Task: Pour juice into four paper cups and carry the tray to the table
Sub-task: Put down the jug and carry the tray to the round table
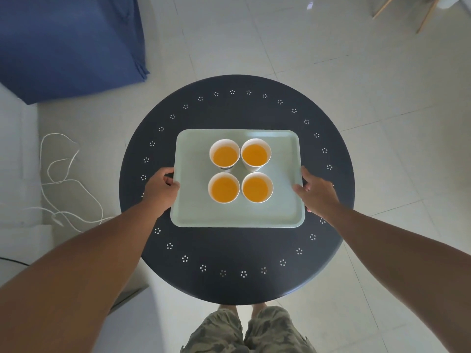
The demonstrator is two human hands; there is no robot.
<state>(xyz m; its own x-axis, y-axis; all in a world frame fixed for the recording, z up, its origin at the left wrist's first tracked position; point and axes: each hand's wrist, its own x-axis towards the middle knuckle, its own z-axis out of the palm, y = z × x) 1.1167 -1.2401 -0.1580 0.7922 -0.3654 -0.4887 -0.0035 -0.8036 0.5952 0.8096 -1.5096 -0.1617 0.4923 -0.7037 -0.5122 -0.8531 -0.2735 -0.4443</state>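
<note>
A pale green tray (237,215) lies in the middle of a round dark table (237,258) dotted with small white flowers. On the tray stand several white paper cups in a square, each filled with orange juice; the nearest left cup (224,187) and nearest right cup (257,187) are upright. My left hand (161,187) curls around the tray's left rim. My right hand (317,192) is against the tray's right rim, thumb on top of the edge.
A blue cloth-covered piece of furniture (68,44) stands at the far left. A white cable (63,179) loops over the floor to the left. Wooden chair legs (423,14) show at the top right. Pale floor tiles surround the table.
</note>
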